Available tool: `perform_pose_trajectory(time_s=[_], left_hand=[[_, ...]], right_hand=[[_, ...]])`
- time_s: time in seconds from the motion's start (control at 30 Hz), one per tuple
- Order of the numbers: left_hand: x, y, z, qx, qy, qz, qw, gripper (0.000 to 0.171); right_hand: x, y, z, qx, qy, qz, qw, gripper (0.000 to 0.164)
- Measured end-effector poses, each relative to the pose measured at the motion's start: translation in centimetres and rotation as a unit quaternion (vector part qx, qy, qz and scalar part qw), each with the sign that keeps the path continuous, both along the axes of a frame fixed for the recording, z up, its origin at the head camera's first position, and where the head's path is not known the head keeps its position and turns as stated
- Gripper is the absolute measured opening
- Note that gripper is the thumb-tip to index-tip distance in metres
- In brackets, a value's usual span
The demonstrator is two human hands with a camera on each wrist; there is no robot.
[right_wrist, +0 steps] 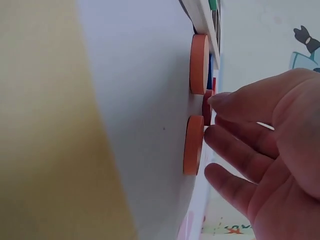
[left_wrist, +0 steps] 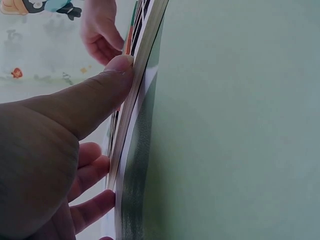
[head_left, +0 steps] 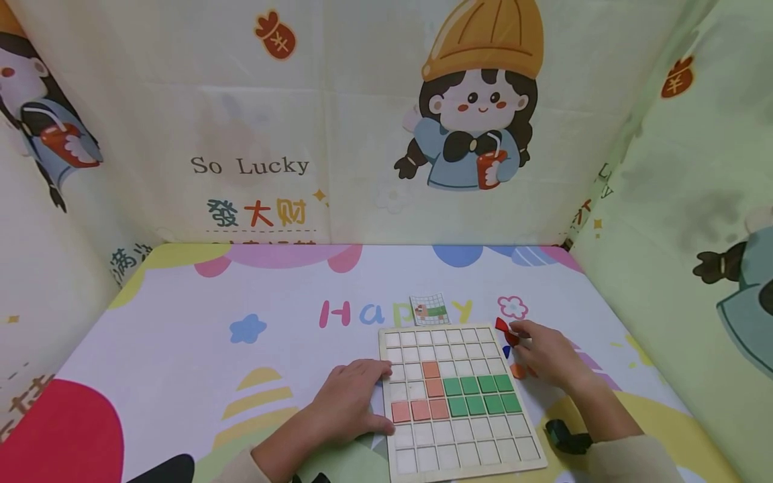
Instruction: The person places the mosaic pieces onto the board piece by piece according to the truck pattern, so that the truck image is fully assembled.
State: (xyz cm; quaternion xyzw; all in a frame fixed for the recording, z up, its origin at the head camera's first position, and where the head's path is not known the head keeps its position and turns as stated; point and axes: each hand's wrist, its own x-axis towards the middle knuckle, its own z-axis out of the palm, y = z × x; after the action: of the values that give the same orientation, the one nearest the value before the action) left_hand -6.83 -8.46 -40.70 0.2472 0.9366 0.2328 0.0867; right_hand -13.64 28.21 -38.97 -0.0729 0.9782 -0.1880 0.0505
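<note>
A wooden grid board (head_left: 425, 436) lies on the table with orange-pink squares (head_left: 419, 410) and green squares (head_left: 476, 404) in some cells. My left hand (head_left: 350, 402) rests along its left side, thumb (left_wrist: 107, 87) and fingertips touching the edge. Just past the board's right edge, my right hand (head_left: 549, 355) reaches down over small loose pieces, with its thumb and fingertips at a red piece (right_wrist: 207, 107). Whether they grip it is hard to see. Two round orange pieces (right_wrist: 199, 65) lie beside those fingers, and a blue piece (head_left: 506, 351) sits close to the board.
A small picture card (head_left: 430, 309) with a gridded drawing lies behind the board. Near the right forearm is a dark object (head_left: 568, 437). Printed cloth walls (head_left: 356, 121) stand at the back and sides of the patterned table.
</note>
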Motion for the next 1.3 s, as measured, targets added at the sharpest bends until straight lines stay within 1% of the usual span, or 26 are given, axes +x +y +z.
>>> perform_pose_trajectory(time_s=[0.57, 0.8, 0.9, 1.13, 1.3], left_hand=[[0.1, -0.02, 0.14, 0.003, 0.004, -0.002, 1.0, 0.078], [0.09, 0.0, 0.2, 0.002, 0.005, -0.003, 1.0, 0.077], [0.08, 0.01, 0.27, 0.001, 0.005, -0.004, 1.0, 0.078], [0.08, 0.04, 0.26, 0.001, 0.002, -0.004, 1.0, 0.078], [0.1, 0.0, 0.28, 0.002, 0.0, -0.006, 1.0, 0.078]], right_hand=[[0.01, -0.09, -0.1, -0.01, -0.027, 0.009, 1.0, 0.044], [-0.08, 0.08, -0.21, 0.03, -0.011, 0.026, 0.999, 0.041], [-0.12, 0.05, -0.15, 0.039, -0.013, 0.027, 0.999, 0.04], [-0.11, -0.03, 0.12, 0.059, -0.008, 0.024, 0.998, 0.034], [0.03, 0.07, 0.16, 0.057, 0.001, 0.012, 0.998, 0.034]])
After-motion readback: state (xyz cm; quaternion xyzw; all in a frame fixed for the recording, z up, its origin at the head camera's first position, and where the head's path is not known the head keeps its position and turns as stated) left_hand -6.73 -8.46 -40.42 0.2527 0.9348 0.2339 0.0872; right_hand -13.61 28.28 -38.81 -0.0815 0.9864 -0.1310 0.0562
